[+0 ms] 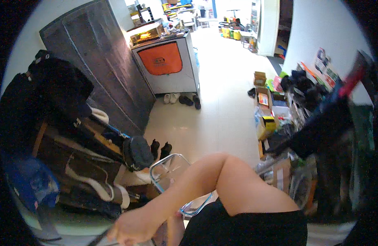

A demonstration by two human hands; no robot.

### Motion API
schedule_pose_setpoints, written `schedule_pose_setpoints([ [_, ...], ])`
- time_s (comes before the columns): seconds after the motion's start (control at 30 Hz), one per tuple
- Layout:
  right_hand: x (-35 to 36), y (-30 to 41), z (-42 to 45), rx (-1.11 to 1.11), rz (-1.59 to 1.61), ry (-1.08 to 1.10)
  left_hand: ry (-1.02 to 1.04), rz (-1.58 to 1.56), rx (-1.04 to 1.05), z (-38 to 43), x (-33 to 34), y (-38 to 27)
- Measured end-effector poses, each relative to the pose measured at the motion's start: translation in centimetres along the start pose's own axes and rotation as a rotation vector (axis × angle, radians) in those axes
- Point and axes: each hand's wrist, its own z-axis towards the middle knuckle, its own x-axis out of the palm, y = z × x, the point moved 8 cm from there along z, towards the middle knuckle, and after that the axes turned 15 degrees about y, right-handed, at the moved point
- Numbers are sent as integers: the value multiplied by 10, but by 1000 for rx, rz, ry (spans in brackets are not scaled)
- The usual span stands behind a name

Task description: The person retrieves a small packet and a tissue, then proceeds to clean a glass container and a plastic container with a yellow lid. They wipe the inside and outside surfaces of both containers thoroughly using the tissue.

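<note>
My right hand (132, 229) is at the lower left, its arm bent at the elbow and crossing in front of me. The fingers are curled round a thin dark strip (99, 237), perhaps a strap or handle, whose ends are out of sight. Behind my forearm stands a chrome tube frame (155, 176) with rounded corners; the arm hides its middle. Below the frame a patch of skin (176, 227) shows, partly covered by my forearm and black clothing (247, 230). Whether it is my left hand or another part of the body is unclear.
Dark clothes (56, 83) hang at left before a grey fabric wardrobe (93, 52). A white cabinet (173, 81) has an orange pocket, with shoes (173, 98) beneath. Black shoes (160, 149) stand nearer. Cardboard boxes (262, 98) and a blurred dark umbrella-like object (324, 123) are at right.
</note>
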Motion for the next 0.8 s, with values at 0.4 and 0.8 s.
schedule_pose_setpoints([
  [0.4, -391, -17, -451, 930, -109, -697, 156, -148, 148, 289, 39, -50],
  [0.8, -500, 30, -819, 1169, -133, -1767, 672, -399, -385, 683, 50, 8],
])
